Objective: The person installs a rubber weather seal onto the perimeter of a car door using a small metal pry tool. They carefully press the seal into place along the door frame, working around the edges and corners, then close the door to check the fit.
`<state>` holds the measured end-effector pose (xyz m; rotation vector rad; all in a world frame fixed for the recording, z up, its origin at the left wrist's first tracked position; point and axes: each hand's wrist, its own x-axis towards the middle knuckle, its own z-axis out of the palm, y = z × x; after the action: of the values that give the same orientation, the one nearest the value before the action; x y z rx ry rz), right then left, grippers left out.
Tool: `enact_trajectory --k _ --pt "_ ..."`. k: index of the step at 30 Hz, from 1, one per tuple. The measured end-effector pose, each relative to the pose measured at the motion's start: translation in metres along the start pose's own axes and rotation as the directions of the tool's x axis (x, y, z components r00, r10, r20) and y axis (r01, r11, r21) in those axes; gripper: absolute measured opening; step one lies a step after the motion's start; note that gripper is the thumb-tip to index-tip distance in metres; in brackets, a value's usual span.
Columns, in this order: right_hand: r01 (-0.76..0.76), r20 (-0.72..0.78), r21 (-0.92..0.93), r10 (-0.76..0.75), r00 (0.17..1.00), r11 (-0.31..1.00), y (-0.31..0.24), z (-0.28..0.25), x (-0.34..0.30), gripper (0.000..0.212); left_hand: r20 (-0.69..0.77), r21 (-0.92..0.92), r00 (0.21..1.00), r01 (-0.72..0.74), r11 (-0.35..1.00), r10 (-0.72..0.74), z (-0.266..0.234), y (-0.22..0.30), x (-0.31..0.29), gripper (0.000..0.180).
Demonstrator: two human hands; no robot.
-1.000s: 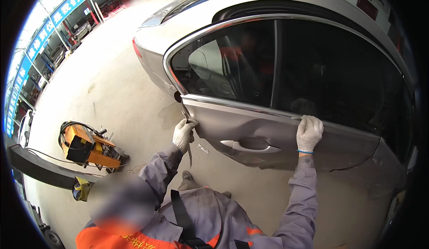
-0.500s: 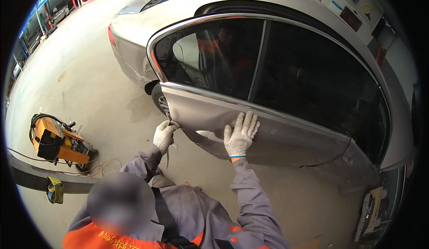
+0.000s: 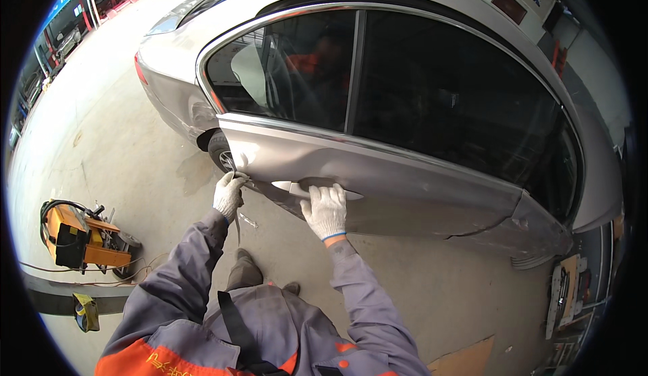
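Observation:
The open rear door [image 3: 405, 204] of a silver-grey car [image 3: 169, 59] fills the middle of the view, its panel dented and scuffed. My right hand [image 3: 326, 212], in a white knitted glove with a blue cuff edge, curls its fingers over the door handle [image 3: 352, 194]. At the door's rear edge, my left hand [image 3: 229, 195], gloved too, is closed in a pinch around a thin, narrow strip [image 3: 237, 231]. One end of this strip hangs below the hand, and another part rises above it near the rear wheel [image 3: 219, 152]. Its exact kind is unclear.
A yellow and black wheeled machine [image 3: 81, 231] with cables stands on the floor at left. Below it, a yellow roll or pouch [image 3: 86, 311] hangs on a dark curved bar [image 3: 50, 298]. Cardboard [image 3: 466, 358] lies at lower right, beside a rack [image 3: 567, 295].
My right hand has gone from lying flat on the door panel to curling over the handle. The left hand keeps its pinch on the strip. The whole view has shifted slightly.

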<state>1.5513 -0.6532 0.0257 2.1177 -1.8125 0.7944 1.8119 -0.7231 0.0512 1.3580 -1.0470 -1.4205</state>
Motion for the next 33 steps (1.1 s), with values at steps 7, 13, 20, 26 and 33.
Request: enact_trajectory --k 7,13,20,26,33 --pt "-0.003 0.155 0.015 0.000 0.988 1.000 0.021 0.023 0.044 0.046 -0.053 0.237 0.968 -0.228 0.944 0.247 -0.025 -0.050 0.035 0.018" --pt "-0.080 0.212 -0.085 0.097 0.973 0.993 0.062 0.068 0.120 0.044 0.099 0.173 0.995 -0.050 0.984 0.033 -0.003 -0.059 0.030 0.018" --pt "-0.255 0.291 -0.235 0.318 0.902 0.938 0.078 0.106 0.187 0.047 0.310 0.192 0.949 -0.116 0.975 0.052 0.040 -0.023 0.068 0.022" --pt "-0.151 0.025 0.292 0.151 0.988 0.944 0.049 0.083 0.142 0.049 0.300 -0.160 0.929 -0.177 0.971 0.219 0.093 0.024 0.107 0.037" --pt "-0.677 0.237 0.549 0.685 0.689 0.490 0.032 0.068 0.048 0.028 0.685 0.108 0.666 -0.494 0.863 0.296 0.184 0.043 0.119 0.065"
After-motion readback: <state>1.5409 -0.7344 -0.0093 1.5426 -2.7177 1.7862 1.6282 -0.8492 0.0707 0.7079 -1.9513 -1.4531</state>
